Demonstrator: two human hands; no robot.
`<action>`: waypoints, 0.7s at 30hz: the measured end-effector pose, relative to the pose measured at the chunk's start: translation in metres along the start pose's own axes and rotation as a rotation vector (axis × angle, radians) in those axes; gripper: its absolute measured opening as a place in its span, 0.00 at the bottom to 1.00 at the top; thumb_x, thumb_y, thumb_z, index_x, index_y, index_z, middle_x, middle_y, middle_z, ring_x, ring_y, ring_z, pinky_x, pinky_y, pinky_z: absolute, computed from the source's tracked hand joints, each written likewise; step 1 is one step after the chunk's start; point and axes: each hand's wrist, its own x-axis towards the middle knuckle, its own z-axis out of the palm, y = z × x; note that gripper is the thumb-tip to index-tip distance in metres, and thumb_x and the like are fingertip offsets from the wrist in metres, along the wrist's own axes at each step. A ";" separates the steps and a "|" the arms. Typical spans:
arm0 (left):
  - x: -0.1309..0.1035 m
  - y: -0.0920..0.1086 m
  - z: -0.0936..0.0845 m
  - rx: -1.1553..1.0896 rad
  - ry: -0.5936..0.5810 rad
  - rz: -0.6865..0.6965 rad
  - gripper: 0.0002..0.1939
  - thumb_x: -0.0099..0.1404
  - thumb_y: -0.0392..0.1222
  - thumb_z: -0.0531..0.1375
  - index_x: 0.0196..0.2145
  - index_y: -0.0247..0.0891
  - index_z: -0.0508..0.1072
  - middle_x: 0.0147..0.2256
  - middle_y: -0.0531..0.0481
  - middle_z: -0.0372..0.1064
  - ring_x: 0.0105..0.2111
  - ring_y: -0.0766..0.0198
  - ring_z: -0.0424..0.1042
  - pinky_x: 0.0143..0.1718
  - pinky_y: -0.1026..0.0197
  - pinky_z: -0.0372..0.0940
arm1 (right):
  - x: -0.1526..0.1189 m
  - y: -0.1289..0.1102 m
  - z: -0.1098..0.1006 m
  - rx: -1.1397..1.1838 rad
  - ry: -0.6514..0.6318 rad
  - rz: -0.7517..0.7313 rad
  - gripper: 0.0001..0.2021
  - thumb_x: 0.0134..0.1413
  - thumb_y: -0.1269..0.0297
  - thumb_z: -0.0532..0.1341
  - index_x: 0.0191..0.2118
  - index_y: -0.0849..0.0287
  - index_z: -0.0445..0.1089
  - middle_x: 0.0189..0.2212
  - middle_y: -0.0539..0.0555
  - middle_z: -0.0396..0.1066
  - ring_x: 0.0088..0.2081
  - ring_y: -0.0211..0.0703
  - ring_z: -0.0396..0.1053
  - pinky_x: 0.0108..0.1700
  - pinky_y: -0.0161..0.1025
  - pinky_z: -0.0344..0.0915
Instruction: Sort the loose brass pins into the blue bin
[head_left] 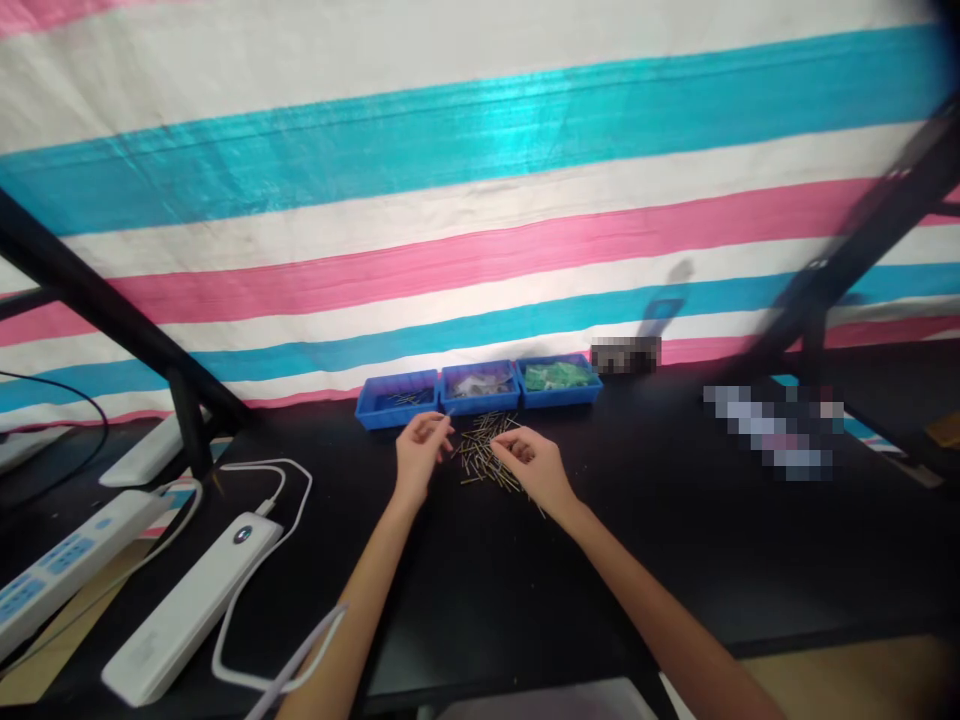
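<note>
My left hand (pixel 422 455) is just in front of the left blue bin, fingers curled and thumb and fingertips drawn together. Whatever may be in that pinch is too small to make out. My right hand (pixel 534 462) reaches over the right side of a loose pile of thin brass-coloured rods (pixel 484 452), its thumb and forefinger pinched at the pile; what they grip, if anything, is hidden. Behind the pile stand three blue bins: the left bin (pixel 375 410) has thin dark pieces in it, the middle bin (pixel 480 402) clear or whitish pieces, the right bin (pixel 561 396) green pieces.
A white power bank (pixel 191 610) with a white cable (pixel 304 490) lies left of my left forearm. Farther left is a white power strip (pixel 67 560). Black slanted frame bars (pixel 112 310) flank the black table (pixel 660 560). A striped sheet (pixel 480 180) hangs behind.
</note>
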 end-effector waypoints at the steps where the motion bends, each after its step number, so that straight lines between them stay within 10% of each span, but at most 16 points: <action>1: 0.007 -0.001 -0.004 0.004 0.039 -0.003 0.19 0.51 0.49 0.62 0.36 0.33 0.69 0.27 0.49 0.69 0.18 0.72 0.66 0.14 0.72 0.53 | -0.001 -0.001 0.001 -0.029 -0.026 -0.026 0.08 0.49 0.60 0.60 0.31 0.59 0.72 0.26 0.51 0.69 0.23 0.35 0.61 0.25 0.33 0.58; 10: 0.046 0.008 -0.028 0.097 0.241 0.110 0.25 0.52 0.45 0.63 0.48 0.36 0.68 0.46 0.40 0.67 0.31 0.64 0.72 0.15 0.72 0.57 | -0.008 0.001 0.001 -0.213 -0.282 -0.127 0.07 0.51 0.64 0.59 0.36 0.55 0.71 0.29 0.50 0.67 0.27 0.36 0.63 0.31 0.34 0.60; 16: 0.011 0.009 -0.015 0.427 0.085 0.322 0.15 0.54 0.48 0.61 0.39 0.41 0.74 0.41 0.47 0.68 0.27 0.67 0.68 0.24 0.66 0.61 | -0.011 -0.002 -0.002 -0.431 -0.352 -0.239 0.15 0.44 0.59 0.64 0.41 0.52 0.70 0.43 0.54 0.65 0.45 0.47 0.61 0.46 0.45 0.57; 21: -0.013 0.002 -0.017 0.725 -0.319 0.333 0.12 0.55 0.52 0.60 0.30 0.41 0.75 0.33 0.51 0.65 0.25 0.68 0.63 0.27 0.63 0.58 | -0.013 0.004 0.000 -0.542 -0.409 -0.279 0.20 0.42 0.57 0.66 0.45 0.50 0.68 0.50 0.55 0.60 0.51 0.51 0.56 0.50 0.49 0.52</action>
